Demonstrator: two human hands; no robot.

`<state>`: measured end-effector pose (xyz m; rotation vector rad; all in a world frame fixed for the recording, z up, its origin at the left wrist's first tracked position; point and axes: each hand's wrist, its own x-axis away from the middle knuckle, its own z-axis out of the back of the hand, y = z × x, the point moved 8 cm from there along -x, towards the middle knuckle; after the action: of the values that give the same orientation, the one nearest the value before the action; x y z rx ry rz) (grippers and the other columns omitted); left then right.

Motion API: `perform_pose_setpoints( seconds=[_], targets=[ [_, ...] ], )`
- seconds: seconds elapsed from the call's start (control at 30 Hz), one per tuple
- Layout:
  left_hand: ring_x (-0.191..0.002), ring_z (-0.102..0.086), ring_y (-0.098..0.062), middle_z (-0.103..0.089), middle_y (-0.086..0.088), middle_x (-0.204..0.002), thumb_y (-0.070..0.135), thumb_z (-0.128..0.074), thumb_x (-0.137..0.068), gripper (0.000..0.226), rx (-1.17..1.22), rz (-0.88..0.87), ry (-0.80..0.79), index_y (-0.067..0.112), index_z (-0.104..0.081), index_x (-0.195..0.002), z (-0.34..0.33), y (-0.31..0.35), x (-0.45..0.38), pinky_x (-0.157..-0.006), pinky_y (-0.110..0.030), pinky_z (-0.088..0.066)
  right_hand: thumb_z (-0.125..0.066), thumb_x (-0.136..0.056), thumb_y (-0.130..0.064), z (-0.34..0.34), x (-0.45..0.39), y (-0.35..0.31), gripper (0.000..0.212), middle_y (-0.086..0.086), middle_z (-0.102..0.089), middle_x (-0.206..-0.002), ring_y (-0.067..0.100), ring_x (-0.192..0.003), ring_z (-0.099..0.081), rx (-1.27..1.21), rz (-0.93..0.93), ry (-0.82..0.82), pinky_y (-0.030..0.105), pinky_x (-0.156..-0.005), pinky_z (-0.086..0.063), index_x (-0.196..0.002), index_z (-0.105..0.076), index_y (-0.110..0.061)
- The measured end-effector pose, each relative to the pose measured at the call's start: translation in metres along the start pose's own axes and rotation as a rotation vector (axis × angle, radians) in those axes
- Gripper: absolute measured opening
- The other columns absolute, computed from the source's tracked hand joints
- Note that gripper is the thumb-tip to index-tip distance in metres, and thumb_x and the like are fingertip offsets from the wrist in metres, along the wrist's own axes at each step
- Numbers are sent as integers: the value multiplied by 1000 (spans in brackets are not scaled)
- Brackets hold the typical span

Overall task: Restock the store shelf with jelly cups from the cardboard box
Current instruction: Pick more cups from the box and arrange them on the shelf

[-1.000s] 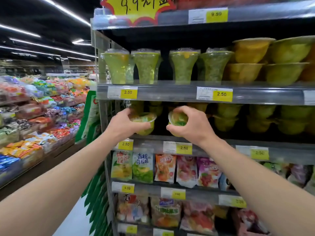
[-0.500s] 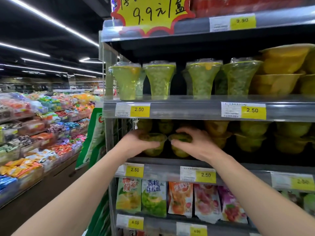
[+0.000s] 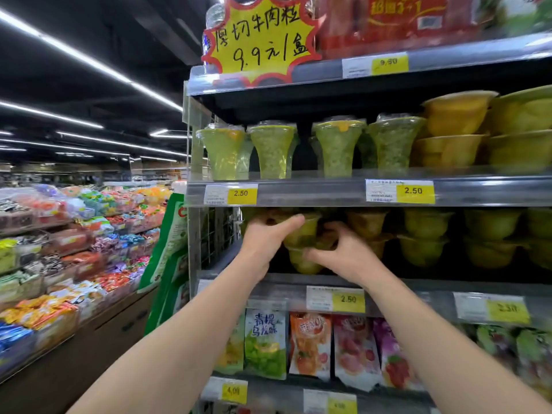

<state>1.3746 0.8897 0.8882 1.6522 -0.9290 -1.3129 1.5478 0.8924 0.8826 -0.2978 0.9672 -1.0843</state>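
left grip [image 3: 268, 240] holds jelly cup [image 3: 303, 231] | right grip [image 3: 343, 252] holds lower cup [image 3: 303, 261] | shelf [image 3: 418, 286]

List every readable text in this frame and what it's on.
"厚切牛肉粒 9.9元/盒": yellow starburst sign, top shelf edge.
"9.90": top tag.
"2.50": left tag and right tag, rail under the tall green cups.
"2.50": tag, rail below the hands.
"青提乌龙味": green pouch.
"4.00": low tag.
Blurred: far-right tag, red box print, other pouches, fine print.
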Motion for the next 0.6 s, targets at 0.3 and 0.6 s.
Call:
perform_pose_setpoints(
  seconds=[0.3,0.6],
  targets=[
    [-106,-68,-24,-77,5,-99,60,-86,-38,73,-53,53,-116,23,-74,-100,-12,-5,3,-99,-49,-50,-84,-71,-45,2,4,-1,87,-1,-58,-129,19,-120,-56,-67,16,66,24,-87,-42,-141,-38,-20],
    [-105,-68,-23,-77,4,-101,52,-87,-61,60,-36,57,-165,23,-70,-111,-21,-7,-1,-96,-49,-52,-82,-75,-43,5,8,-4,84,-5,-55,-118,14,-112,-54,-57,60,114,23,-86,-40,-141,-35,-22]
  ],
)
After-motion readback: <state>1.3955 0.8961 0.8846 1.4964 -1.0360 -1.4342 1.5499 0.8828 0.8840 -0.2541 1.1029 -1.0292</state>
